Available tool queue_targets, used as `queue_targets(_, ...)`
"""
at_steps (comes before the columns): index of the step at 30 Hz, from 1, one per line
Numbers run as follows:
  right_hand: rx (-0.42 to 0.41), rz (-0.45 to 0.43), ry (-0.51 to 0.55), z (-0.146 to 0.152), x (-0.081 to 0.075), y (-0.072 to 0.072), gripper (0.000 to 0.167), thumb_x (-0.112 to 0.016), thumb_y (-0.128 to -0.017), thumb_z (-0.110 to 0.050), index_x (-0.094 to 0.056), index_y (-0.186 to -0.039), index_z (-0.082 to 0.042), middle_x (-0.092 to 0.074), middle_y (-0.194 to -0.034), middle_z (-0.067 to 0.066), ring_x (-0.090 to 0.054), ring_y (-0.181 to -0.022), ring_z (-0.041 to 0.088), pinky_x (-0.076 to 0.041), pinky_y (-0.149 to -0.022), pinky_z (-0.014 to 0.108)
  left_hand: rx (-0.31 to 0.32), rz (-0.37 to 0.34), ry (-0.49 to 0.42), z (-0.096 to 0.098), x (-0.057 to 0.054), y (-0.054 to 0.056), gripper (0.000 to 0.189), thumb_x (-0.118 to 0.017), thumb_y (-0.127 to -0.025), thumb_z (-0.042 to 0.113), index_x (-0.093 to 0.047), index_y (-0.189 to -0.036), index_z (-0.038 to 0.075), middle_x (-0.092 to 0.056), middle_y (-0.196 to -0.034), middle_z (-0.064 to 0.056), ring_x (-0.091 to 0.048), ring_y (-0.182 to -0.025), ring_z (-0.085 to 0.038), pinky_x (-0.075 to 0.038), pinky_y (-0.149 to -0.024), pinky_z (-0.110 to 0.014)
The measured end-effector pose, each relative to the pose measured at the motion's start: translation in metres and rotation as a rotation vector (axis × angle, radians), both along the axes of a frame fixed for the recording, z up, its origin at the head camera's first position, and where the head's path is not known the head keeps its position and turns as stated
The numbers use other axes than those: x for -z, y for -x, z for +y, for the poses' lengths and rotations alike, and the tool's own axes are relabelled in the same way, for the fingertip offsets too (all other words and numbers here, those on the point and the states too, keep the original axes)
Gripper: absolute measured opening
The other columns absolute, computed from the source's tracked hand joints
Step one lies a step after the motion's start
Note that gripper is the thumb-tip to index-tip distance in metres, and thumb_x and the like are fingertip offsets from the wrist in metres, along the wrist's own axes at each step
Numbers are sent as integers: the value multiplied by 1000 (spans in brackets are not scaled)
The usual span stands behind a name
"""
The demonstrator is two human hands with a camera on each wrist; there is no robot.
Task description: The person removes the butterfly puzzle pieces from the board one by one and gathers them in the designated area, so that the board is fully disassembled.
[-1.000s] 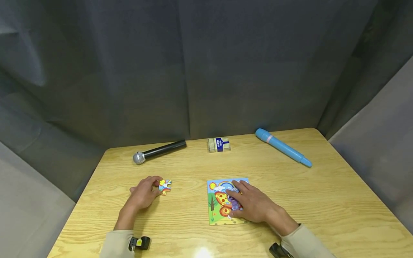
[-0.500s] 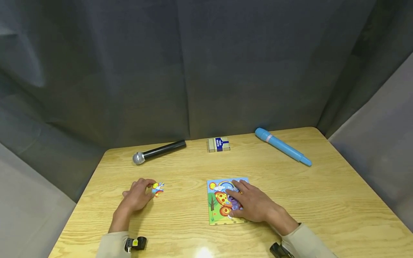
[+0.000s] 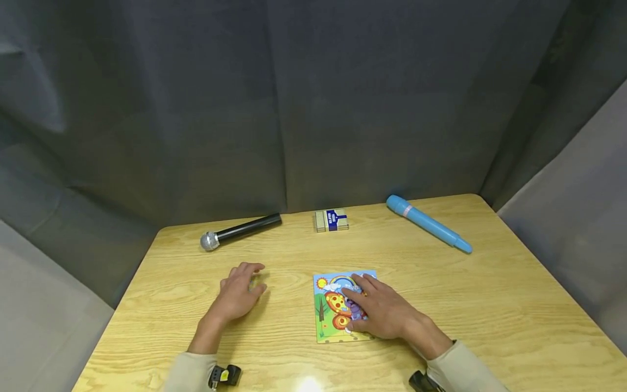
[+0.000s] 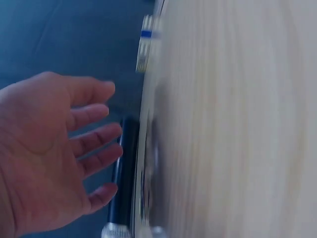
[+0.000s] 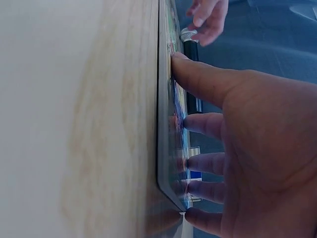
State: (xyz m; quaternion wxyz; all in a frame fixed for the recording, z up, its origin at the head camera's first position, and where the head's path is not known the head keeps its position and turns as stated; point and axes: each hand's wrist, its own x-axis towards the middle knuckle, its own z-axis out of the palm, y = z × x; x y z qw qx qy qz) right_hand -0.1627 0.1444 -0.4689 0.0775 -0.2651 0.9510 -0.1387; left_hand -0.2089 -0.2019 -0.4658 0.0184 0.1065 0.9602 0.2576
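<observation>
My right hand (image 3: pixel 384 307) rests flat with spread fingers on a colourful picture puzzle (image 3: pixel 321 322) showing a sun, a rainbow and a butterfly; its palm and fingers cover the right part. In the right wrist view the fingertips (image 5: pixel 187 121) touch the puzzle's top face. My left hand (image 3: pixel 237 292) hovers above the table left of the puzzle, its fingers loosely spread. Nothing shows between those fingers in the left wrist view. Only a sliver of the small puzzle piece (image 3: pixel 252 283) peeks out between the left thumb and index finger; the hand hides the rest.
A black microphone (image 3: pixel 250 228) with a silver head lies at the back left of the wooden table (image 3: pixel 470 305). At the back middle is a small pack of thin sticks (image 3: pixel 332 220) with a blue band. A light blue marker-shaped object (image 3: pixel 431 224) lies back right.
The left hand went slightly left with the puzzle piece at its fingertips, then moved right with its fingers spread, letting go of the piece. The right hand stays on the puzzle.
</observation>
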Motion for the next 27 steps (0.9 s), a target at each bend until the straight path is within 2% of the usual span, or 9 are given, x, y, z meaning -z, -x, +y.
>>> queue_targets(5, 21, 14, 32, 1, -1, 1, 74, -64, -86, -54, -42, -147, -18, -27, -157, 18, -26, -144, 42, -26, -112, 59, 133, 27, 21, 38, 0, -2, 43, -62, -94, 32, -53, -134, 20, -53, -134, 0, -46, -122, -24, -33, -96, -51)
queue_targets(8, 43, 23, 35, 2, -1, 2, 76, -64, -85, -57, -43, -147, -18, -28, -157, 18, -26, -144, 42, -26, -110, 61, 185, 23, 41, 58, -1, -3, 42, -59, -95, 36, -53, -134, 21, -53, -132, 1, -46, -121, -23, -33, -96, -51)
queue_targets(12, 73, 42, 23, 6, -2, 2, 79, -63, -84, -59, -42, -147, -18, -30, -155, 19, -28, -143, 42, -28, -107, 64, 228, 17, 63, 80, -1, -4, 42, -57, -96, 39, -53, -134, 21, -54, -131, 0, -46, -121, -23, -33, -94, -51)
queue_targets(18, 109, 12, 39, 11, -1, 0, 79, -64, -84, -57, -39, -149, -19, -29, -156, 19, -27, -143, 40, -28, -105, 67, 295, 3, 94, 105, 0, -7, 42, -56, -96, 40, -54, -134, 21, -54, -130, 1, -47, -123, -23, -33, -98, -49)
queue_targets(22, 109, 9, 54, 13, -1, -2, 78, -64, -85, -56, -39, -149, -19, -29, -156, 20, -27, -143, 41, -29, -106, 65, 307, 4, 126, 118, -2, -8, 43, -57, -95, 40, -54, -134, 22, -53, -129, 2, -46, -122, -20, -34, -96, -45)
queue_targets(27, 120, -9, 45, 15, -1, -3, 78, -65, -85, -55, -40, -148, -16, -29, -155, 21, -28, -143, 41, -29, -106, 63, 315, 5, 175, 134, -3, -10, 45, -58, -94, 43, -55, -133, 22, -54, -123, 3, -47, -112, -16, -34, -87, -38)
